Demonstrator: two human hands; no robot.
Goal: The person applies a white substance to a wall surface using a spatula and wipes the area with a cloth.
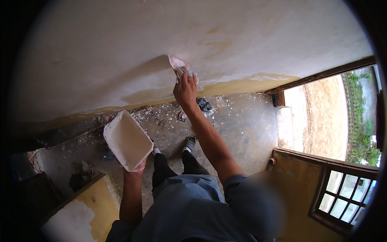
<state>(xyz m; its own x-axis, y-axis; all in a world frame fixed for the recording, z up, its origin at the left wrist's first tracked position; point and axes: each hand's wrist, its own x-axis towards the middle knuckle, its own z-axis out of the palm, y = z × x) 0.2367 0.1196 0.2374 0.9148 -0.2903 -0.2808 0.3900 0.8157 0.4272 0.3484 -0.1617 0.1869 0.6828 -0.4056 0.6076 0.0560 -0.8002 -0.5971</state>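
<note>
My right hand (pixel 186 90), its fingers smeared white, is closed round a flat putty spreader (pixel 175 61) with pinkish-red marks. The spreader's edge lies against the wall (pixel 121 44), just above a strip of bare yellowish paint. Low on the left, my left hand (pixel 140 167) grips a rectangular tub (pixel 113 136) from below at its near end; most of those fingers are hidden under it. The tub's rim and sides are crusted white. Inside it is smooth, pale beige putty (pixel 132 140).
White crumbs and flakes (pixel 161 115) litter the concrete floor along the wall's foot, beside a crumpled black plastic bag (pixel 204 105). To the right is an open doorway (pixel 314 113) with a wooden frame, then a barred window (pixel 344 197). A low yellow-and-white partition (pixel 86 205) stands at lower left.
</note>
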